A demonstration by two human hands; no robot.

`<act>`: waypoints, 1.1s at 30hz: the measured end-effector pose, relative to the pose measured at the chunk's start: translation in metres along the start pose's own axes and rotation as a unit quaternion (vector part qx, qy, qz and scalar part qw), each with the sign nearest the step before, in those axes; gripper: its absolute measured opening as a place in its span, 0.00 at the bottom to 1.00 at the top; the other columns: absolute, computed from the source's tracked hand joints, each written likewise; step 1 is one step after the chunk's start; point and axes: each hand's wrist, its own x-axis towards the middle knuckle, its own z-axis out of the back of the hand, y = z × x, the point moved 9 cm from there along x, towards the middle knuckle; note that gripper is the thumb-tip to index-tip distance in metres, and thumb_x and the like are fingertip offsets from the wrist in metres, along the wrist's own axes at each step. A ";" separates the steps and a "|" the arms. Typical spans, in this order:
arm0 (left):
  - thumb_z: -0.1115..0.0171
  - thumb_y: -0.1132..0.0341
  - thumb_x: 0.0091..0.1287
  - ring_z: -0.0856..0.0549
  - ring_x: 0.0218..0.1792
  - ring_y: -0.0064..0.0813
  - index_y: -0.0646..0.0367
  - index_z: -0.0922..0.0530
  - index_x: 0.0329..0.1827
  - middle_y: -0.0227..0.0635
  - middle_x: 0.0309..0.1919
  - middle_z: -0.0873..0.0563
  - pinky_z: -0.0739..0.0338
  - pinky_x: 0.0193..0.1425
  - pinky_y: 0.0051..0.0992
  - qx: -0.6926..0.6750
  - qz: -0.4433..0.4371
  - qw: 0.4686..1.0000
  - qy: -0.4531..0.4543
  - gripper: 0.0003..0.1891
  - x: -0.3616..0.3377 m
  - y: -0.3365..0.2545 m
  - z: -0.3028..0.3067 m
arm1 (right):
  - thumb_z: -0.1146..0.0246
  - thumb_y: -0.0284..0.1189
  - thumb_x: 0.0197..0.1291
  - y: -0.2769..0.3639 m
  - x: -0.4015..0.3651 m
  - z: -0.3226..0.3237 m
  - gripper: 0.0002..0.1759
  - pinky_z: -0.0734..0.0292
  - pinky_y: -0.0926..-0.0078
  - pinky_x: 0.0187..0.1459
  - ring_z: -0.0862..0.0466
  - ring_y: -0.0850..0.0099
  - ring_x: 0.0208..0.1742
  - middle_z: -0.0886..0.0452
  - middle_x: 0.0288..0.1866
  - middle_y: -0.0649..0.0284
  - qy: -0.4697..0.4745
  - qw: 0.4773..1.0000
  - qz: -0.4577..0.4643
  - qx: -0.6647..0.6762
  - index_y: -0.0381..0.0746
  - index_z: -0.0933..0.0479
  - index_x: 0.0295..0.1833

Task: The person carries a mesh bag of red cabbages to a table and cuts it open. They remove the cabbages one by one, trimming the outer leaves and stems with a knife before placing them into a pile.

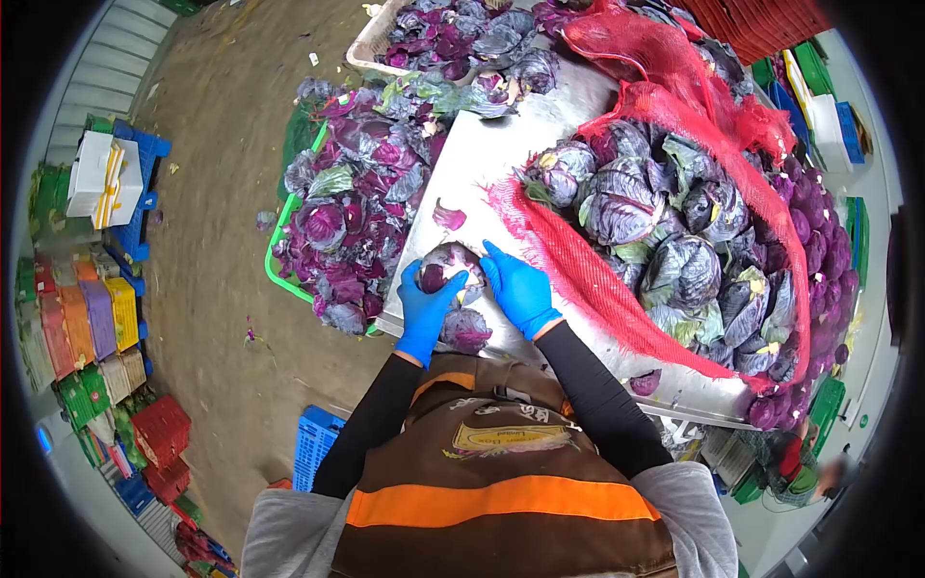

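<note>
A: What could go wrong with your cabbage (449, 260)?
B: It could roll out if your left hand (425, 306) slackens; its round side gives little grip, and the table (472, 149) edge is near.
A: And your hands?
B: Your left is clamped on it, thumb across the top, above the table near your apron (501, 424). Your right hand (523, 292) is just beside it, fingers partly curled; I can't tell if they touch it or hold anything. A slip there could bruise the leaves.
</note>
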 end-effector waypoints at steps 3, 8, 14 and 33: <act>0.17 0.54 0.45 0.27 0.58 0.37 0.65 0.39 0.67 0.50 0.59 0.36 0.26 0.61 0.32 0.033 -0.027 0.999 0.000 0.50 -0.001 0.002 0.002 | 0.46 0.47 0.68 -0.002 0.008 -0.001 0.23 0.20 0.62 0.38 0.14 0.58 0.38 0.15 0.42 0.54 0.000 1.000 -0.011 -0.001 0.47 0.24 0.62; 0.18 0.54 0.47 0.28 0.59 0.37 0.65 0.39 0.66 0.49 0.59 0.35 0.29 0.64 0.33 0.043 -0.068 0.997 0.019 0.48 -0.008 -0.003 0.005 | 0.42 0.46 0.64 -0.014 0.040 -0.006 0.20 0.20 0.59 0.37 0.14 0.55 0.35 0.15 0.36 0.54 0.049 0.998 -0.036 0.028 0.46 0.19 0.54; 0.20 0.61 0.50 0.29 0.62 0.41 0.63 0.38 0.67 0.47 0.63 0.34 0.33 0.69 0.36 0.344 -0.303 0.886 0.069 0.45 -0.037 -0.050 0.026 | 0.39 0.44 0.60 -0.069 0.073 -0.033 0.18 0.21 0.55 0.44 0.16 0.49 0.42 0.17 0.38 0.46 0.021 0.995 -0.080 0.061 0.39 0.19 0.42; 0.23 0.64 0.54 0.21 0.54 0.37 0.52 0.41 0.66 0.38 0.59 0.29 0.13 0.43 0.36 -0.141 0.113 0.983 0.036 0.40 -0.047 -0.006 -0.022 | 0.46 0.43 0.70 0.011 -0.039 0.015 0.24 0.21 0.61 0.38 0.15 0.56 0.37 0.15 0.41 0.53 0.058 0.998 0.029 0.000 0.44 0.27 0.66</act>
